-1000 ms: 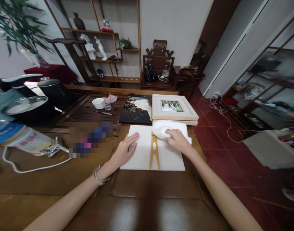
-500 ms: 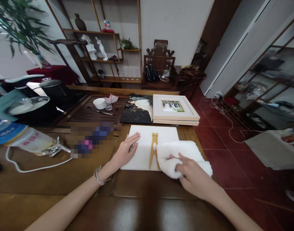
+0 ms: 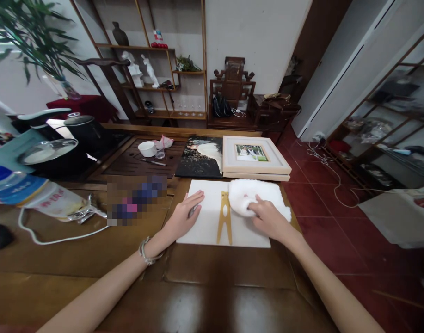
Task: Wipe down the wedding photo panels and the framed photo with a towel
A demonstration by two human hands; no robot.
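"From the head camera, where's the cloth?"

"The white cloth (image 3: pixel 265 189) covers the far right part of the white board (image 3: pixel 205 229) and reaches past its right edge. Its longer side runs roughly left to right."

"And the hands?"

"The right hand (image 3: pixel 270 219) is clamped on the cloth, fingers and thumb bunched into its near side. The left hand (image 3: pixel 184 215) grips nothing that I can see — it lies flat on the board's left edge, fingers stretched out and thumb spread away from them."

"So which one is nearer the cloth?"

"The right, plainly: it's in contact, with the bulk of the cloth lying away from the fingers toward the board's far edge. The left is apart from it, with the tan forked strip (image 3: pixel 224 201) between."

"How does that strip lie?"

"Its long axis runs near to far on the board, the two legs pointing to the near edge. The cloth's left end is just beside its top; whether they touch, I can't tell."

"Anything close by?"

"Past the board's far edge, a framed photo (image 3: pixel 251 153) to the right and a dark picture (image 3: pixel 200 162) to the left."
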